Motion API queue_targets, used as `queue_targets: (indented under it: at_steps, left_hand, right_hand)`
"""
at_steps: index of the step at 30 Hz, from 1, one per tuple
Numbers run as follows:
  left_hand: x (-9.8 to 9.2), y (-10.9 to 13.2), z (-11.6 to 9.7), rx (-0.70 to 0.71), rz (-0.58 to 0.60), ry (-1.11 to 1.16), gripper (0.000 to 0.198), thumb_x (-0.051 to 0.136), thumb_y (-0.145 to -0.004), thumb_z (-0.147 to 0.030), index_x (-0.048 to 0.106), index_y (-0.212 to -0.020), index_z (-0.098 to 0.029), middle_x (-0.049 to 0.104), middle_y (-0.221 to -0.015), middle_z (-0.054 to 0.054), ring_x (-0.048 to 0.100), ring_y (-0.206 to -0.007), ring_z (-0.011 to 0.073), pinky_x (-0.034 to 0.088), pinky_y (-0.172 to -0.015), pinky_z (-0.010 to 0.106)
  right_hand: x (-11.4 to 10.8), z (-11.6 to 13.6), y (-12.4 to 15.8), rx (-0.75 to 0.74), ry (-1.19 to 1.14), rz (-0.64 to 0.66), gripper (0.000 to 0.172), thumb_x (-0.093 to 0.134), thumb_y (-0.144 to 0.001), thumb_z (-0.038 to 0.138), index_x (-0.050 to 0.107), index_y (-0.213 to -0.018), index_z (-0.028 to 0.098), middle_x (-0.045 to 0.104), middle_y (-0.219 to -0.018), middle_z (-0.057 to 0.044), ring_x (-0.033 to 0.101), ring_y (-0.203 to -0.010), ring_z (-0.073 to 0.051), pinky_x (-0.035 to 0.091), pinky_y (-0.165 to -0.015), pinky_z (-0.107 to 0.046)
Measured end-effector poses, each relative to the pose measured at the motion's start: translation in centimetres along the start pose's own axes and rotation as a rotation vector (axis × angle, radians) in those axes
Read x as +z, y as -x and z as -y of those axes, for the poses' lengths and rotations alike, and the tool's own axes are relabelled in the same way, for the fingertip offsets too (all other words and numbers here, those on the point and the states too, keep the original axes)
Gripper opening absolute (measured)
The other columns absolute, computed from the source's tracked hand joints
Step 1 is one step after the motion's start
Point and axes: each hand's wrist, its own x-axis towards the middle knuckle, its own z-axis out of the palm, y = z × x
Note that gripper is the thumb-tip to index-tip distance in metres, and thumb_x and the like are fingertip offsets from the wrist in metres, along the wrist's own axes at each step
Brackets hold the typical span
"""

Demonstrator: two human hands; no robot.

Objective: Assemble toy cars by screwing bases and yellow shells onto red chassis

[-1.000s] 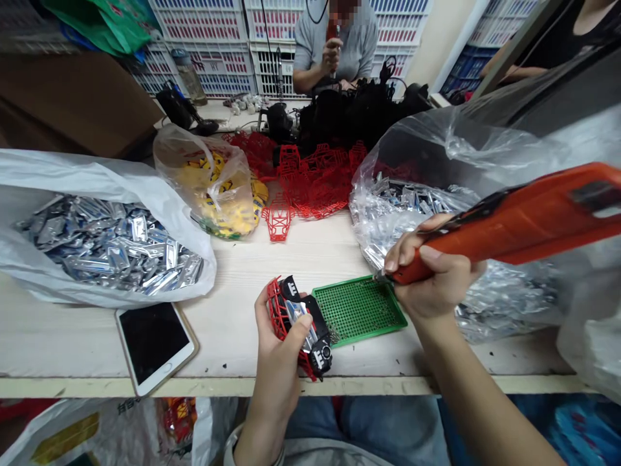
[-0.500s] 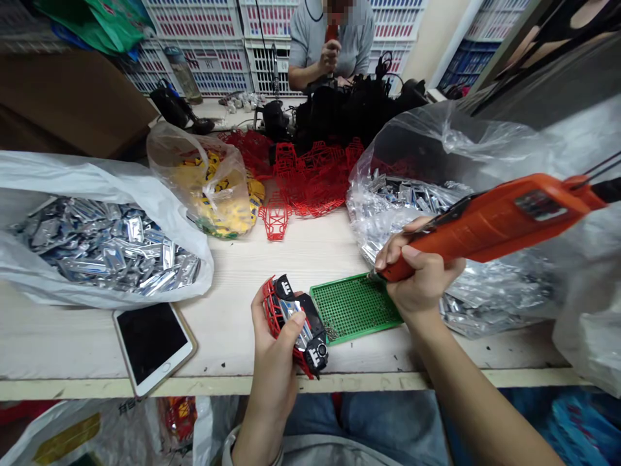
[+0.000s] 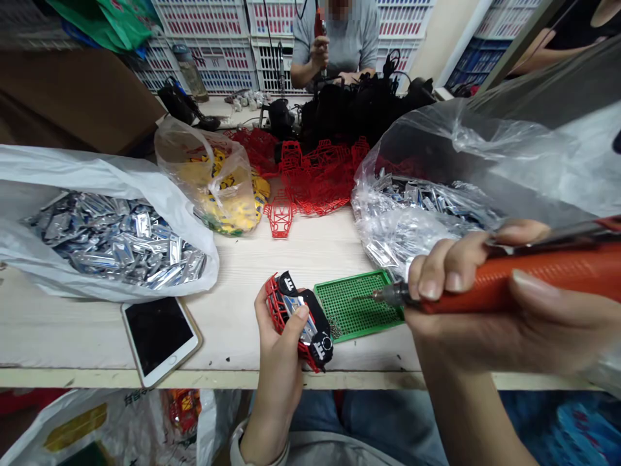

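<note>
My left hand (image 3: 284, 343) is closed around a toy car body (image 3: 310, 317) with a red cage frame, black parts and a silver-blue panel; the thumb presses on the panel. In my right hand (image 3: 466, 291) is an orange electric screwdriver (image 3: 548, 272), its thin bit pointing left above the green perforated tray (image 3: 359, 288). Small screws (image 3: 336, 329) lie in the tray's near left corner. Whether a screw sits on the bit is too small to tell.
Bags of silver parts stand left (image 3: 121, 243) and right (image 3: 412, 207). A phone (image 3: 158, 336) lies near the table edge. Behind are a bag of yellow parts (image 3: 233, 200), red frames (image 3: 320, 175) and black parts (image 3: 349, 110). Across the table a person (image 3: 337, 48) holds another orange tool.
My right hand has lifted the screwdriver off the tray and brought it right and closer to me. My left hand still holds the toy car body in nearly the same place.
</note>
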Motion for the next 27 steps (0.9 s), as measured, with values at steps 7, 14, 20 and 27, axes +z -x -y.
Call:
queue_targets:
  at_steps: [7, 14, 20, 27]
  left_hand:
    - [-0.6, -0.5, 0.4, 0.014, 0.016, -0.027, 0.078, 0.090, -0.069, -0.040, 0.054, -0.138, -0.032, 0.074, -0.109, 0.002, 0.072, -0.094, 0.0204, 0.058, -0.084, 0.031]
    - [-0.9, -0.6, 0.6, -0.008, 0.029, -0.025, 0.082, 0.091, -0.068, -0.041, 0.053, -0.140, -0.032, 0.074, -0.109, 0.001, 0.073, -0.100, 0.0225, 0.057, -0.094, 0.035]
    - [-0.8, -0.6, 0.5, -0.017, 0.038, -0.003, 0.083, 0.092, -0.068, -0.041, 0.052, -0.141, -0.033, 0.074, -0.109, 0.001, 0.072, -0.103, 0.0229, 0.056, -0.099, 0.037]
    - [-0.8, -0.6, 0.5, -0.016, 0.045, 0.004, 0.081, 0.091, -0.069, -0.041, 0.053, -0.140, -0.032, 0.073, -0.112, 0.002, 0.071, -0.110, 0.0246, 0.054, -0.103, 0.038]
  right_hand:
    - [2.7, 1.5, 2.7, 0.296, -0.001, 0.076, 0.013, 0.080, -0.084, 0.026, 0.069, -0.090, 0.028, 0.061, -0.060, 0.003, 0.058, -0.050, -0.018, 0.051, -0.050, -0.033]
    - [3.4, 0.2, 2.8, 0.318, -0.060, 0.105, 0.021, 0.085, -0.080, 0.028, 0.066, -0.087, 0.026, 0.061, -0.057, 0.004, 0.057, -0.047, -0.016, 0.049, -0.047, -0.029]
    - [3.8, 0.3, 2.9, 0.328, -0.051, 0.070, 0.022, 0.085, -0.078, 0.027, 0.064, -0.084, 0.027, 0.059, -0.054, 0.005, 0.055, -0.044, -0.015, 0.048, -0.045, -0.028]
    - [3.7, 0.3, 3.0, 0.310, -0.012, 0.095, 0.023, 0.084, -0.081, 0.029, 0.062, -0.086, 0.027, 0.058, -0.055, 0.005, 0.055, -0.045, -0.016, 0.045, -0.045, -0.028]
